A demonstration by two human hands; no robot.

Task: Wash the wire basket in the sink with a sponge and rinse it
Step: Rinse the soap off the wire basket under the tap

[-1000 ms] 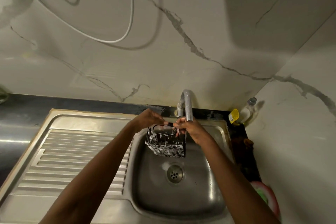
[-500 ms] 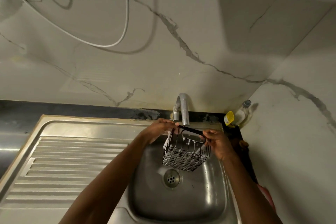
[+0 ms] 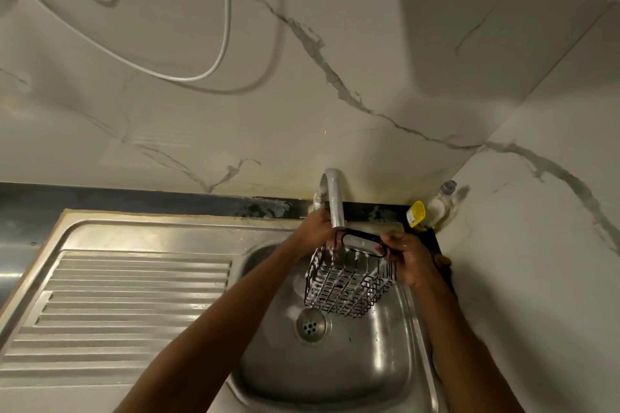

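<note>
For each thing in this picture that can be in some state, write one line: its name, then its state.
wire basket: held above the sink bowl under the spout, tilted, wet
tap: spout over the basket; flow too faint to tell
left hand: grips the basket's rim on the far left side
right hand: grips the basket's black handle end
sink: wet; drain unplugged
bottle: upright in the corner, capped

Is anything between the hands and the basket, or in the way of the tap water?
Nothing visible: the left hand and right hand both hold the black wire basket directly under the silver tap spout.
</note>
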